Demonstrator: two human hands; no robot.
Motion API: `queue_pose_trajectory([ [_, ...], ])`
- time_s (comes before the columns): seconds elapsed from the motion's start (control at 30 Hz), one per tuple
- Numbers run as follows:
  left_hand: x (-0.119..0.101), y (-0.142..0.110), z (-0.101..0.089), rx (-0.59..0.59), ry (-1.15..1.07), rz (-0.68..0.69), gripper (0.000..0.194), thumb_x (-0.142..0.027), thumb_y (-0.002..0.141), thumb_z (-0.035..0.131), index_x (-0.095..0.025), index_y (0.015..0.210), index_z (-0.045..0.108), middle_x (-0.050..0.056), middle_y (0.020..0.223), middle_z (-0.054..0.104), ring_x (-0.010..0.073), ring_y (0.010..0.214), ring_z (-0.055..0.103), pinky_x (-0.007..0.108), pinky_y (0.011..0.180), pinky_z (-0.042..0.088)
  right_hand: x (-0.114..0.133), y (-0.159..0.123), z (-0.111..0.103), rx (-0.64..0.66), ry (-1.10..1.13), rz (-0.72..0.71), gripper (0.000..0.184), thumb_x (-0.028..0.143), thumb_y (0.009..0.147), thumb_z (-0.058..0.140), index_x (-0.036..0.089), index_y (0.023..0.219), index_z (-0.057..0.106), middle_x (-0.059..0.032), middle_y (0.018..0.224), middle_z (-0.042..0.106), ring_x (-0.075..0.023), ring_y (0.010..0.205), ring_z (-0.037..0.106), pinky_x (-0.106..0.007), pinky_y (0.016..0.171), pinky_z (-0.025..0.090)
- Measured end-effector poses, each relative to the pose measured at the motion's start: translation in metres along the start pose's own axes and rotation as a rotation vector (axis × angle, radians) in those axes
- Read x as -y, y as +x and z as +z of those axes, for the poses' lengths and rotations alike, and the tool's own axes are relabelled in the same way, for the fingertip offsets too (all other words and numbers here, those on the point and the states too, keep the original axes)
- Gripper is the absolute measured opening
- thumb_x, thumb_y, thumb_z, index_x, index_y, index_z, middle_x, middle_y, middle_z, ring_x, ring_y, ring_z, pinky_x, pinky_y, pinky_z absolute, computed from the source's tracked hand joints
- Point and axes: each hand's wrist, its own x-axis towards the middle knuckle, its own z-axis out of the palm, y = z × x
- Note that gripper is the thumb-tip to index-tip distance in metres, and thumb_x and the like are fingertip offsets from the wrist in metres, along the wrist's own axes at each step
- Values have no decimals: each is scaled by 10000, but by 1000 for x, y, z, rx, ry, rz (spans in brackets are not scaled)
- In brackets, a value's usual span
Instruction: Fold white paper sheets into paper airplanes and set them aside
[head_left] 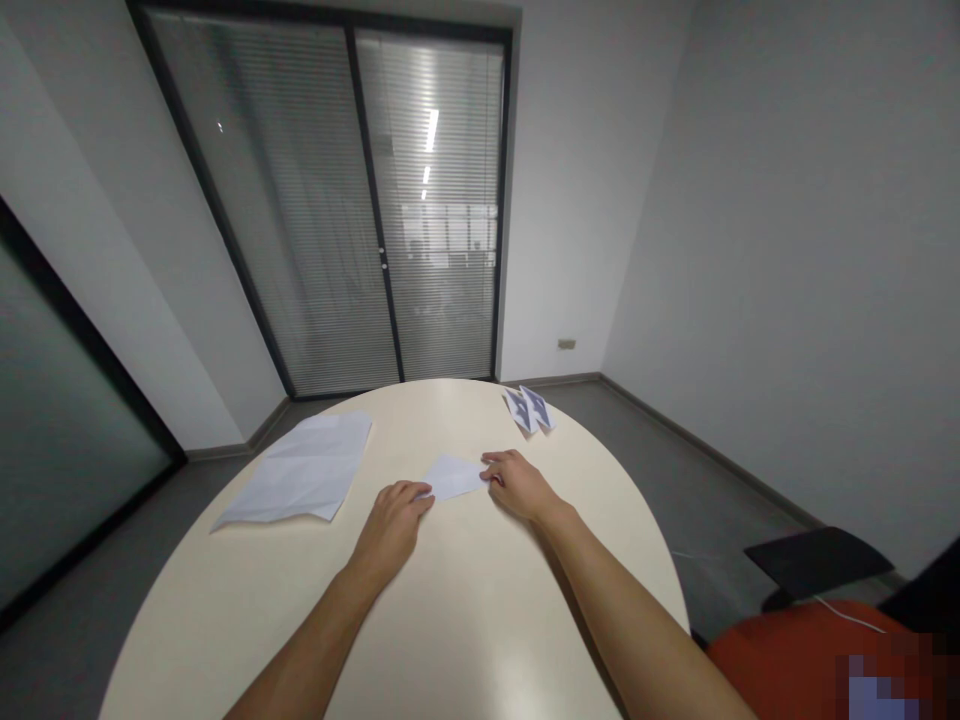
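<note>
A small folded piece of white paper (454, 478) lies on the round table between my two hands. My left hand (391, 520) rests at its left corner, with thumb and fingers closed on the edge. At the right corner, my right hand (517, 484) pinches the paper between thumb and fingers, its index finger reaching slightly past. Fingertips cover both ends of the paper, so the corners are partly hidden. The piece looks flat, with a pointed upper edge.
The pale round table (480, 620) carries a stack of creased white sheets (307, 465) at left. Two folded papers with dark patterns (529, 410) sit near its far right edge. Beyond the right side stands a red chair (780, 650) with a black armrest (821, 560).
</note>
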Motion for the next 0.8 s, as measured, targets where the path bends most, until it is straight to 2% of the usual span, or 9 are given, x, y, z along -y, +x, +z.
queue_pose_trajectory([
  [0.07,-8,-1,0,6,-19,34,387,-53,905,486,-236,1162,709,50,1268,675,230,1173,566,418,1059,411,1,1,1,-13,36,-44,303,76,787,546,189,926,790,-76,1203,719,-236,1163,591,-309,1012,440],
  [0.17,-19,-4,-1,3,-50,85,419,-89,907,471,-220,1258,657,61,1346,634,247,1196,545,424,1046,433,1,2,4,-33,62,-93,318,63,766,543,182,944,777,-75,1116,748,-221,1105,628,-320,1013,448],
  [0.33,-25,-8,2,12,-61,102,444,-247,963,457,-256,1394,562,45,1480,534,285,1226,498,480,1055,426,-1,3,8,-55,-4,-192,377,70,808,505,171,1078,748,-77,1127,749,-202,1088,654,-418,1193,273],
  [0.4,-26,-10,4,19,-50,102,452,-304,967,469,-271,1411,547,38,1509,503,311,1264,469,518,1079,394,0,3,8,-51,-10,-187,367,84,821,503,163,1086,744,-83,1135,747,-198,1073,661,-417,1199,263],
  [0.53,-32,-12,4,-5,-10,102,447,-329,981,455,-280,1418,540,45,1500,510,322,1265,471,542,1103,349,2,3,3,-41,15,-133,309,134,821,546,171,1041,760,-73,1055,768,-216,1033,667,-399,1165,319],
  [0.67,-36,-8,-1,-36,28,73,427,-290,999,418,-240,1401,551,85,1379,598,299,1202,517,514,1082,365,9,1,-9,12,32,-165,239,222,811,619,202,975,793,-68,939,779,-280,1138,618,-372,1039,434],
  [0.73,-36,-6,-2,-40,43,40,405,-282,1003,406,-202,1356,586,105,1300,634,289,1162,541,484,1048,396,14,0,-13,55,71,-230,226,255,830,622,219,964,801,-64,908,777,-270,1102,635,-336,960,468],
  [0.8,-33,-4,-2,-49,49,10,381,-280,1004,403,-173,1293,626,120,1249,650,281,1136,560,458,1023,417,19,-1,-14,95,134,-248,234,257,842,611,221,971,802,-59,905,776,-232,978,677,-292,869,489],
])
